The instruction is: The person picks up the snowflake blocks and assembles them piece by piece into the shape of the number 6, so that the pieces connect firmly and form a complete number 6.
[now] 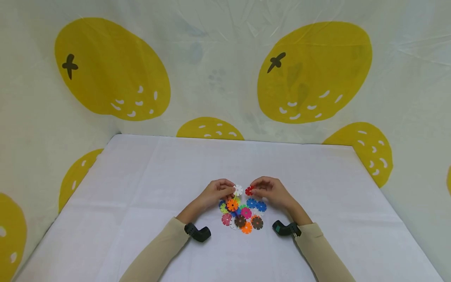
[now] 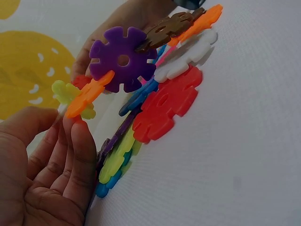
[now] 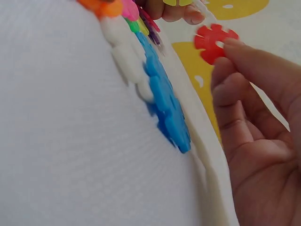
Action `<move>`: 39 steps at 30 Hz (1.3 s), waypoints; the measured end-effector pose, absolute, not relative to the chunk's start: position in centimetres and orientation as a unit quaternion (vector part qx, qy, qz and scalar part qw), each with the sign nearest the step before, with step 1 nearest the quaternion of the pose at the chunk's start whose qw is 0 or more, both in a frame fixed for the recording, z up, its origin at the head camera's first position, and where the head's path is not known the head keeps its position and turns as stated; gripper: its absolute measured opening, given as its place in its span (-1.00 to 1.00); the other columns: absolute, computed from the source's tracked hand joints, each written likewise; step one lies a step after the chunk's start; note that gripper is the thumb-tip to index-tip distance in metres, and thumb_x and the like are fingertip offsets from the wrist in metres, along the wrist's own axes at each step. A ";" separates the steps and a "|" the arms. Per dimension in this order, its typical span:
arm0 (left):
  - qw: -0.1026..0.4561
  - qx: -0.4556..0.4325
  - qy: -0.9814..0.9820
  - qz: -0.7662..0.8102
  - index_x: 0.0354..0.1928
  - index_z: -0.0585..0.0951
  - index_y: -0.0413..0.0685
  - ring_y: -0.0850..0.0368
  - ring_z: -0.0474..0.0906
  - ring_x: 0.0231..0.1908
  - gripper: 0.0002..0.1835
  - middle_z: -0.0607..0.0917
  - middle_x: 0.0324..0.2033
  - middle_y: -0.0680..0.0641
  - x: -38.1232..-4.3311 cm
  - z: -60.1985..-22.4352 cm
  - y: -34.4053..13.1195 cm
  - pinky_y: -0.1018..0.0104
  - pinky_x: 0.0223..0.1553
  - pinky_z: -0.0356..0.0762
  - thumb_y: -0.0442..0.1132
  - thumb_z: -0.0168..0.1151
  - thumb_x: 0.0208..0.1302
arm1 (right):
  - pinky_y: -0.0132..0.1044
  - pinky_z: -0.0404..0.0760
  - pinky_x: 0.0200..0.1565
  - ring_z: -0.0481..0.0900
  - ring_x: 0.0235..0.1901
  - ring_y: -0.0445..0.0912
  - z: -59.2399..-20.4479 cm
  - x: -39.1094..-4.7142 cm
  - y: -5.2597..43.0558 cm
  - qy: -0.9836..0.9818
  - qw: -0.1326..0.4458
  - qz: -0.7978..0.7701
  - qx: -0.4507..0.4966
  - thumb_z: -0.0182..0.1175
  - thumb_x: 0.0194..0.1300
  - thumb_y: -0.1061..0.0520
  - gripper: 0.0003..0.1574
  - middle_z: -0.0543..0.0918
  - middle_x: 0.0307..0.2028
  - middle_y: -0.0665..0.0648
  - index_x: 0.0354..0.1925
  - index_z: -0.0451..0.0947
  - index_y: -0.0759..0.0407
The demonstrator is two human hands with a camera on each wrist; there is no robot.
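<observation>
My left hand (image 1: 219, 190) pinches a white notched snowflake disc (image 1: 238, 190) between thumb and fingers. Joined to it is a short chain: a yellow-green disc (image 2: 64, 92), an orange disc (image 2: 89, 95), a purple disc (image 2: 108, 52) and a brown disc (image 2: 167, 32), set at angles to one another. Just to the right, the thumb and fingertips of my right hand (image 1: 273, 190) grip a single red snowflake disc (image 3: 211, 43) by its edge. In the head view a narrow gap separates the red disc from the white one.
Below the hands lies a loose pile of snowflake discs, with blue discs (image 1: 256, 204) on its right, a pink disc (image 1: 246, 213) in the middle and an orange disc (image 1: 247, 228) nearest me. A white cloth covers the table (image 1: 158, 176); a patterned curtain (image 1: 218, 47) hangs behind.
</observation>
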State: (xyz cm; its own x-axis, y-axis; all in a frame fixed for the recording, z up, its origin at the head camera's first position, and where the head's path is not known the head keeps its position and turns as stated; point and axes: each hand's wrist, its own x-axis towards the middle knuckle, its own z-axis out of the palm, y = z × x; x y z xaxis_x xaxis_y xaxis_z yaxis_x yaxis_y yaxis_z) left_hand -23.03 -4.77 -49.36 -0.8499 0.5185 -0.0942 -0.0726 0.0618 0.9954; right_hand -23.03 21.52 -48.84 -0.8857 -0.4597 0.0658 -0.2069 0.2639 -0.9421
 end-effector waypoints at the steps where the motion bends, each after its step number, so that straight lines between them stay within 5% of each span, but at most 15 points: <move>1: 0.222 0.159 0.695 0.665 0.02 0.53 -0.37 0.21 0.51 -0.45 -0.69 0.65 -0.40 0.01 -23.0 -49.4 -4.8 0.45 -0.34 0.56 -0.24 0.16 0.40 | -0.35 0.65 -0.23 0.64 -0.35 -0.13 -48.8 -23.0 21.5 0.787 0.102 -0.575 -0.201 0.33 0.25 0.22 -0.78 0.70 -0.23 0.15 -0.12 0.62 0.26; 19: 0.219 0.164 0.708 0.652 -0.06 0.57 -0.38 0.22 0.51 -0.49 -0.71 0.65 -0.44 0.01 -23.2 -49.8 -4.7 0.46 -0.38 0.55 -0.24 0.19 0.38 | -0.38 0.64 -0.18 0.66 -0.33 -0.10 -48.7 -22.7 20.5 0.779 0.097 -0.585 -0.205 0.32 0.25 0.23 -0.79 0.70 -0.20 0.23 -0.14 0.62 0.30; 28: 0.205 0.181 0.724 0.633 -0.10 0.59 -0.37 0.24 0.55 -0.48 -0.73 0.68 -0.44 -0.01 -23.4 -49.9 -4.9 0.44 -0.36 0.56 -0.25 0.23 0.36 | -0.44 0.62 -0.20 0.63 -0.37 -0.08 -46.0 -21.4 19.2 0.781 0.068 -0.574 -0.238 0.25 0.24 0.41 -0.87 0.67 -0.25 0.38 -0.20 0.61 0.44; 39: 0.209 0.182 0.728 0.627 -0.11 0.61 -0.33 0.24 0.56 -0.48 -0.74 0.68 -0.45 0.00 -23.3 -50.0 -5.0 0.42 -0.34 0.59 -0.22 0.23 0.36 | -0.44 0.62 -0.22 0.62 -0.38 -0.15 -45.7 -21.0 18.8 0.791 0.042 -0.554 -0.257 0.27 0.22 0.40 -0.89 0.69 -0.28 0.30 -0.24 0.65 0.39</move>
State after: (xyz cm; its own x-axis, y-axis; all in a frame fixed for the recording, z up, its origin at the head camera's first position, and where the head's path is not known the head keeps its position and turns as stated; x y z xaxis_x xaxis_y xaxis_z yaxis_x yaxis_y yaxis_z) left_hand -23.32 -4.97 -49.96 -0.8465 0.5270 -0.0751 0.0038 0.1470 0.9891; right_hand -20.99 18.78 -45.66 -0.8642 -0.4536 0.2177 -0.3595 0.2539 -0.8979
